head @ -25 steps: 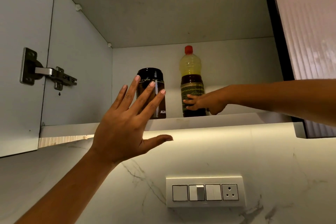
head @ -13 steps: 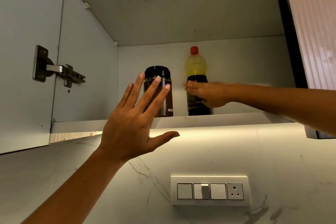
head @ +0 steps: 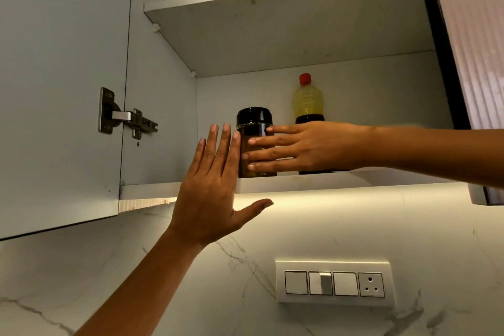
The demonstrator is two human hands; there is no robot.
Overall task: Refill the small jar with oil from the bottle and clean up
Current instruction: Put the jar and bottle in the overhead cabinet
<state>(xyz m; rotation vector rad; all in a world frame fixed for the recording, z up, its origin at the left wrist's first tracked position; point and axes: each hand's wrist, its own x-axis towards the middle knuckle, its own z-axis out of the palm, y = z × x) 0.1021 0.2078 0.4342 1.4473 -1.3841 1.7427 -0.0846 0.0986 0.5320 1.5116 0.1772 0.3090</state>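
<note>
Head view: your left hand (head: 210, 188) is raised in front of the open cupboard, palm away from you, fingers straight and together, thumb splayed out to the right. It holds nothing, and its fingertips come up just beside the left side of the jar (head: 254, 117).

The jar stands upright at the front edge of the bottom shelf (head: 354, 181), left of the middle. It has a black screw lid and a dark amber body.

Your right hand (head: 308, 147) reaches in from the right, and its four straight fingers lie across the jar's front below the lid. They are flat, not curled; the thumb is hidden, so you cannot tell whether the hand really grips. The fingers cover any print on the jar.

The oil bottle (head: 308, 101) stands upright just to the right of the jar, on the same shelf. It has a red cap (head: 305, 79) and yellow oil showing in the shoulder. Your right hand crosses its dark label band, and no writing can be read.

The cupboard door (head: 62, 90) hangs open on the left on its metal hinge (head: 122, 117). Below the cupboard, a white switch plate (head: 334, 284) sits on the marble wall (head: 409, 226).
</note>
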